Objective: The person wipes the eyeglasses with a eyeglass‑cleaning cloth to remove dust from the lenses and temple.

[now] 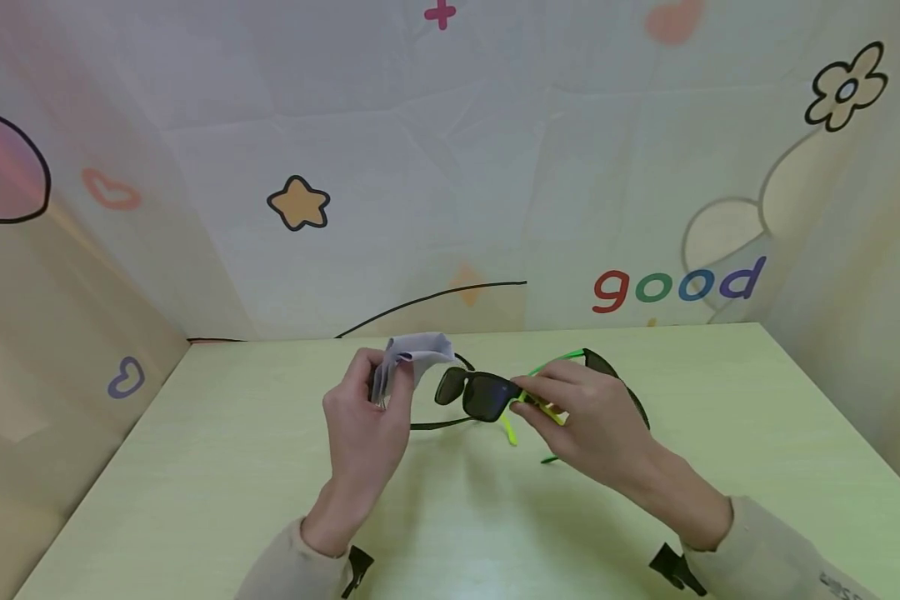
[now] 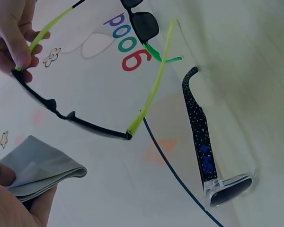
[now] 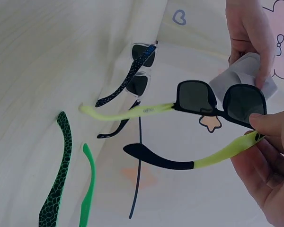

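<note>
Pinching black-fronted sunglasses with yellow-green temples by one hinge corner, between thumb and fingers of the right hand, just right of centre in the head view. Holding them raised over the pale worktop, with dark lenses turned towards the head camera. Gripping a folded grey cloth between thumb and fingers of the left hand, near the sunglasses but apart from them, left of centre in the head view. Can see clear-framed sunglasses with speckled dark temples on the worktop at the lower right of the left wrist view, and green-templed sunglasses at its top, partly hidden by the right hand in the head view. Can also see a printed backdrop across the upper frame, with "good" lettering at right and an orange star left of centre.
</note>
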`<state>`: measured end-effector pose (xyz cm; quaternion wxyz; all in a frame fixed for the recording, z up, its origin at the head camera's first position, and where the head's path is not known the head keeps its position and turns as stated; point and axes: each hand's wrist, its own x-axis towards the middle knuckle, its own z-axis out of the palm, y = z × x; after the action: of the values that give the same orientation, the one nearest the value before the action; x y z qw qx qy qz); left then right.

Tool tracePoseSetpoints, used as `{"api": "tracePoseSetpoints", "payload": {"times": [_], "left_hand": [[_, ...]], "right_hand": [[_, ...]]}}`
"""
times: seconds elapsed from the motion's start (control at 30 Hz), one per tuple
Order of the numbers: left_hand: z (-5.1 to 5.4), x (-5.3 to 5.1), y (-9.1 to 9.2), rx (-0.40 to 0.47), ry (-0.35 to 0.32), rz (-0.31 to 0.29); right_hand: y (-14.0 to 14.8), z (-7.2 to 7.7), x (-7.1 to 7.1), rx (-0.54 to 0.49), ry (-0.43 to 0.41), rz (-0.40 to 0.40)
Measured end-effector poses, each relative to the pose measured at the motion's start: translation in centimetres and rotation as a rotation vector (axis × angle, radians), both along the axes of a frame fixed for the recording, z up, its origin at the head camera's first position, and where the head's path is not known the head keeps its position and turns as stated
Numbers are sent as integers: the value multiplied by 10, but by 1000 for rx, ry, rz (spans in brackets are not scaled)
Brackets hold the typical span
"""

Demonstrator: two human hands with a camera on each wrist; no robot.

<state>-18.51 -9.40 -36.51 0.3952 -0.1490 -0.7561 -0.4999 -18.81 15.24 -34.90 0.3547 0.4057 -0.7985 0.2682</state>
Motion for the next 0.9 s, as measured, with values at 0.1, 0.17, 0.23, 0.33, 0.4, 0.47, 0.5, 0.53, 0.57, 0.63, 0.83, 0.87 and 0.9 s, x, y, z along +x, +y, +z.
{"api": "tracePoseSetpoints", "payload": {"times": [0.1, 0.17, 0.23, 0.33, 0.4, 0.47, 0.5, 0.53, 0.57, 0.63, 0.83, 0.87, 0.9], "left_hand": [[-2, 1, 4, -62, 42, -75], [-3, 3, 7, -109, 72, -160], [-5, 5, 9, -161, 96, -243], [-5, 8, 10, -246, 110, -325], [-5, 9, 10, -308, 114, -338], [-6, 11, 9, -352, 100, -346], [-6, 11, 9, -365, 94, -348], [-6, 12, 9, -373, 90, -349], [-7, 12, 10, -379, 87, -349], [-8, 12, 12, -383, 99, -337], [-13, 11, 16, -395, 190, -293], [-13, 11, 16, -401, 202, -298], [-14, 11, 17, -407, 215, -310]], "right_hand": [[-1, 1, 1, -9, -40, 48], [-2, 2, 2, -23, -73, 68], [-2, 3, 2, -43, -104, 76], [-1, 5, 2, -71, -136, 66], [0, 6, 2, -82, -152, 51], [0, 5, 3, -90, -160, 41], [0, 5, 3, -92, -161, 37], [0, 5, 3, -91, -161, 35], [0, 5, 4, -90, -157, 34], [-1, 4, 4, -88, -137, 37], [-3, 5, 5, -72, -79, 28], [-3, 5, 5, -73, -74, 26], [-3, 4, 5, -75, -68, 25]]}}
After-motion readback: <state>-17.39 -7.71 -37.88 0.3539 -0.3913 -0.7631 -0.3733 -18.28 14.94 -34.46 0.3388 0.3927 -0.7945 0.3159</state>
